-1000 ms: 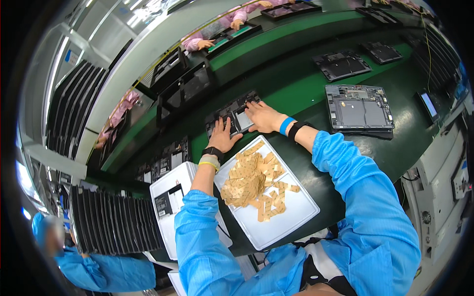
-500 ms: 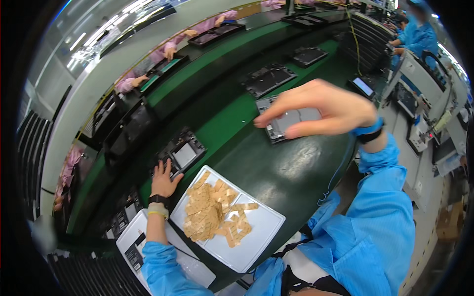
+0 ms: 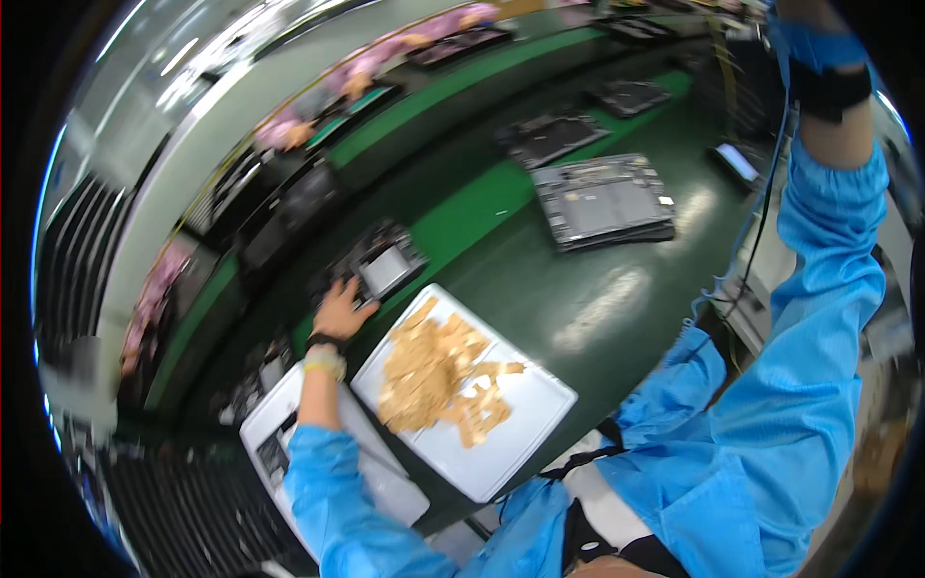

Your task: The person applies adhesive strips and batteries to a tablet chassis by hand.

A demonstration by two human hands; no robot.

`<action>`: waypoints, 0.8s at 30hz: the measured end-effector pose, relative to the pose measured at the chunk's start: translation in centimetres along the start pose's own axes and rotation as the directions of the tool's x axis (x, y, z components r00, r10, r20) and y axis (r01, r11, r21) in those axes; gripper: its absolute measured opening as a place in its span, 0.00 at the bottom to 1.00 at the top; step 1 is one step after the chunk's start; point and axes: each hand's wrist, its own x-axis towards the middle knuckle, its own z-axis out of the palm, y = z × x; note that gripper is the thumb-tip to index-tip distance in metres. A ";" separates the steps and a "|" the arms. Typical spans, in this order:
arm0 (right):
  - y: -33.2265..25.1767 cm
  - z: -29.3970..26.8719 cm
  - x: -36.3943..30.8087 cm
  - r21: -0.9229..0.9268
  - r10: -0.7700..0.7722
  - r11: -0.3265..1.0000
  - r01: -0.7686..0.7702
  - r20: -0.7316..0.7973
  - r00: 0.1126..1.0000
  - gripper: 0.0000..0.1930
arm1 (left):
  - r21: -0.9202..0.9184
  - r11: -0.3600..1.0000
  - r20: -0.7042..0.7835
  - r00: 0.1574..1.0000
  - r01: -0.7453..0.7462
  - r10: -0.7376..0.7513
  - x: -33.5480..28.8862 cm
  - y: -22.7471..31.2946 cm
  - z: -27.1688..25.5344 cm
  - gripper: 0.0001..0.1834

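Observation:
My left hand [image 3: 344, 314] lies open, fingers spread, on the near edge of a dark electronic device frame [image 3: 387, 267] with a silvery rectangular part. My right arm reaches up to the top right corner. Only the heel of my right hand [image 3: 811, 12] shows above a blue wrist band, and its fingers are outside the picture. Beside my left hand is a white tray [image 3: 511, 424] bearing a heap of tan paper-like pieces [image 3: 424, 376]. A stack of flat devices with grey panels [image 3: 607, 202] sits on the green bench, apart from both hands.
More dark device trays [image 3: 554, 140] lie along the bench's green strip [image 3: 462, 222]. A second white tray [image 3: 275, 472] lies left of my forearm. A small lit screen [image 3: 737, 164] and a blue coiled cord [image 3: 708, 294] are at right. Pink-sleeved people work across the bench.
My right hand has left the grey-panelled devices and swung up to the top right, mostly out of the picture. The view has shifted and blurred. My left hand stays on the same device frame.

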 end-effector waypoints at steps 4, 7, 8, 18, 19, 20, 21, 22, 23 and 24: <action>2.2 9.0 0.8 0.328 -0.073 0.934 0.138 -0.203 0.976 0.16 | -0.189 0.981 -0.059 0.998 -0.043 0.032 -4.0 3.4 -5.4 0.41; 2.6 15.0 -0.8 0.279 -0.014 0.959 0.053 -0.137 0.990 0.22 | -0.262 0.958 -0.196 0.978 -0.118 0.066 -9.3 4.3 -10.2 0.32; 2.9 16.5 -1.3 0.339 -0.030 0.938 0.069 -0.120 0.992 0.20 | -0.306 0.948 -0.190 0.981 -0.090 0.032 -11.9 4.2 -12.3 0.29; 6.4 25.6 -4.6 0.767 0.028 0.629 0.123 -0.180 0.983 0.14 | -0.092 0.957 -0.097 0.954 0.275 -0.284 -28.2 -8.1 -8.1 0.50; 6.6 26.1 -4.7 0.768 0.040 0.629 0.123 -0.190 0.981 0.14 | -0.076 0.940 -0.094 0.936 0.333 -0.339 -28.2 -8.0 -7.8 0.50; 6.8 26.5 -4.7 0.809 0.049 0.574 0.125 -0.187 0.981 0.14 | -0.116 0.943 -0.131 0.937 0.311 -0.325 -27.7 -8.1 -7.6 0.47; 7.0 26.9 -4.7 0.846 0.057 0.518 0.128 -0.183 0.981 0.13 | -0.103 0.947 -0.128 0.940 0.303 -0.315 -27.0 -8.4 -7.7 0.47; 7.2 27.4 -4.4 0.866 0.061 0.491 0.091 -0.138 0.988 0.14 | -0.090 0.957 -0.092 0.955 0.275 -0.282 -26.4 -8.6 -8.0 0.46; 7.4 28.1 -4.0 0.865 0.069 0.491 0.101 -0.155 0.986 0.14 | -0.074 0.965 -0.059 0.965 0.251 -0.255 -26.2 -9.1 -8.4 0.45; 7.5 28.9 -3.6 0.868 0.064 0.485 0.104 -0.154 0.986 0.14 | -0.036 0.980 -0.055 0.979 0.194 -0.196 -26.3 -10.0 -8.4 0.44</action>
